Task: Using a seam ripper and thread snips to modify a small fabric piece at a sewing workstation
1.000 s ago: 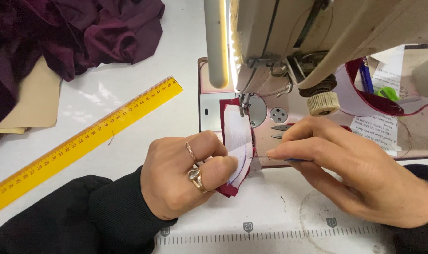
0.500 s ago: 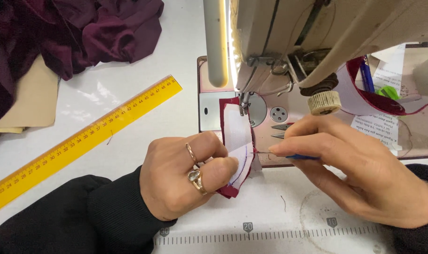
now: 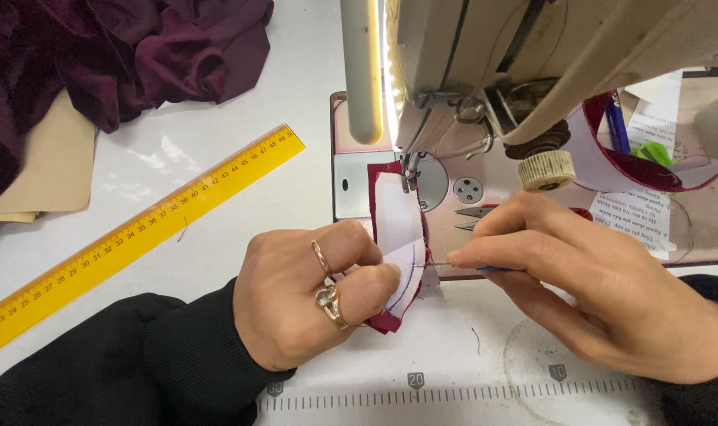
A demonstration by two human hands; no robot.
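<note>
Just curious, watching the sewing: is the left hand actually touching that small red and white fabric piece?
Touching. The head view shows the left hand with its fingers pressed on the fabric piece, pinning its lower end to the table.

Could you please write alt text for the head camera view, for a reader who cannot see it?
Two hands guide a small fabric piece, white on dark red, under the needle of a cream sewing machine. The left hand, wearing two rings, pins the piece down; the right hand holds a thin pointed tool to its edge. A yellow ruler and heaped burgundy cloth lie left.
</note>
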